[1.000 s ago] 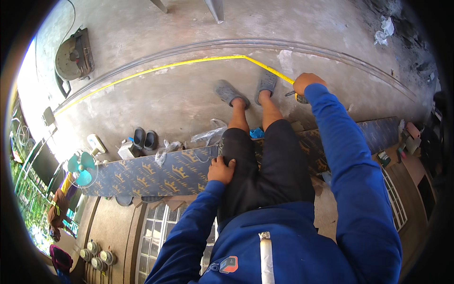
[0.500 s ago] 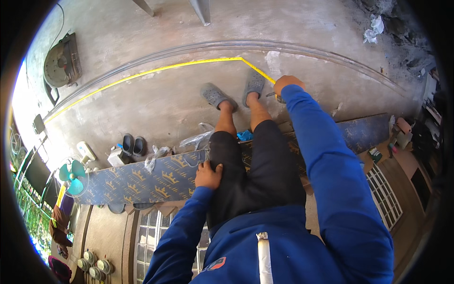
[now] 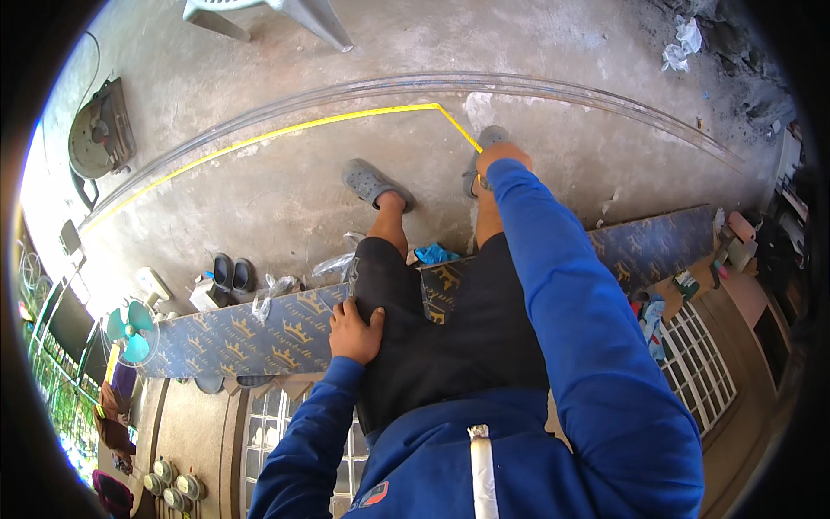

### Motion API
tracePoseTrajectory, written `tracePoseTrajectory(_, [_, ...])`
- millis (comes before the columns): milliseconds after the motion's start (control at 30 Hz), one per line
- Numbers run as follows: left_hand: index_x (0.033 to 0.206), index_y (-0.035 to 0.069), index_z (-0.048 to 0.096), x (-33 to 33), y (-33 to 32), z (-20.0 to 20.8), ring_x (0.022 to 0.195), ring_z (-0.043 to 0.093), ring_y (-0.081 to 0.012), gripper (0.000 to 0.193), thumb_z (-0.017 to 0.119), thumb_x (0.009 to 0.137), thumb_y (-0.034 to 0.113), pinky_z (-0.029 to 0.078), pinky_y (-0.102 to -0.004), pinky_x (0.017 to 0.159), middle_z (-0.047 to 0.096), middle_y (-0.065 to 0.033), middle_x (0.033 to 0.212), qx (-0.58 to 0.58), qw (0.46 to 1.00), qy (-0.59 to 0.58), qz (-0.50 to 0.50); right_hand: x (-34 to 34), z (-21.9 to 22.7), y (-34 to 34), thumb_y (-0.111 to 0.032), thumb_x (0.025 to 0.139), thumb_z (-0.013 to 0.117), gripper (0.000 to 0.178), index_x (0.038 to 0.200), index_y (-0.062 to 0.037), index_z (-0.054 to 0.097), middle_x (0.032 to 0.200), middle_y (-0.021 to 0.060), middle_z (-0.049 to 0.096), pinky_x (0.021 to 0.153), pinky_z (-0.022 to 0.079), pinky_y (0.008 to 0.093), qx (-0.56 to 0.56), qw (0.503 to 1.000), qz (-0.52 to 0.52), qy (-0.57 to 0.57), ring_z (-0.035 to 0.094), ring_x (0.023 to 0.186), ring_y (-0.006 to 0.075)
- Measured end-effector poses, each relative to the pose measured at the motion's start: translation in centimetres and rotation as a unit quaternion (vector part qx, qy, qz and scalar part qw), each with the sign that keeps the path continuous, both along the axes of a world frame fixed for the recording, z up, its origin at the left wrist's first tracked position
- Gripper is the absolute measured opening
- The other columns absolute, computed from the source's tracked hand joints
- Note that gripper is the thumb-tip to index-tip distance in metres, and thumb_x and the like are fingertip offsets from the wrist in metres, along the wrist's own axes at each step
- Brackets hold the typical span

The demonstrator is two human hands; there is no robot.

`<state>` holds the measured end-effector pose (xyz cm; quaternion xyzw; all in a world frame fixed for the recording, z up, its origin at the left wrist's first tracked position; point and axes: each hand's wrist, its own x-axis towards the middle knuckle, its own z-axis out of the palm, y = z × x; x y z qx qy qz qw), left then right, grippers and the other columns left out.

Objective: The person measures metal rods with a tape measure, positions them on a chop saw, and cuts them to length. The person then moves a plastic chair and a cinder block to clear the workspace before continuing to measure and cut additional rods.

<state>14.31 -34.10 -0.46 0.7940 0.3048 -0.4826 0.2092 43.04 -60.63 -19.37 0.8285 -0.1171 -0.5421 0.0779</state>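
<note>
My right hand (image 3: pixel 504 158) is closed around a tape measure, whose case is mostly covered by the fingers. Its yellow blade (image 3: pixel 294 128) runs along the floor from the far left, then kinks sharply and slants back to the hand. Just beyond the blade lie several long thin metal bars (image 3: pixel 346 86), roughly alongside it. My left hand (image 3: pixel 354 332) rests on my left thigh with its fingers apart, holding nothing. The right hand is above my right foot and partly hides its grey clog.
A dark cut-off saw (image 3: pixel 104 130) stands at the left on the concrete floor. A grey plastic chair (image 3: pixel 316 22) is at the top. Behind my legs stretches a patterned blue board (image 3: pixel 233 333), with black slippers (image 3: pixel 233 272) and a teal fan (image 3: pixel 131 330) near its left end.
The right hand has shifted slightly left, still gripping the tape measure. My right foot has moved right and my legs are wider apart. More of the chair shows.
</note>
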Motion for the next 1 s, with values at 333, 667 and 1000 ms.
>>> tracePoseTrajectory(333, [0.13,-0.002,0.051,0.3,-9.8,-1.4,0.123,0.053,-0.0468,0.068,0.064,0.092,0.053,0.048,-0.0545,0.1,0.054,-0.027,0.131,0.043,0.998,0.036,0.014,3.5,-2.8,-5.5,-0.03,0.093,0.057,0.041,0.128,-0.0148,0.071,0.133,0.0122,0.067,0.1,0.052,0.0422,0.047,0.997,0.008,0.057,0.064,0.123,0.0306])
tracePoseTrajectory(667, [0.127,-0.007,0.05,-0.2,-22.5,-3.5,0.12,0.055,-0.0511,0.07,0.063,0.093,0.052,0.047,-0.0552,0.1,0.051,-0.0327,0.134,0.057,0.987,0.132,0.064,7.5,-5.7,-10.2,-0.031,0.094,0.054,0.043,0.131,-0.0139,0.069,0.135,0.0124,0.066,0.104,0.05,0.0425,0.068,0.993,0.025,0.091,0.062,0.126,0.0309])
tracePoseTrajectory(1000, [0.12,-0.004,0.052,3.6,-24.9,-2.0,0.112,0.057,-0.0457,0.064,0.069,0.09,0.05,0.051,-0.0527,0.091,0.055,-0.0262,0.123,0.021,1.0,-0.014,0.017,8.4,-8.1,-11.5,-0.031,0.095,0.053,0.044,0.131,-0.0116,0.068,0.138,0.0136,0.064,0.105,0.049,0.043,0.074,0.99,0.065,0.104,0.061,0.128,0.0313])
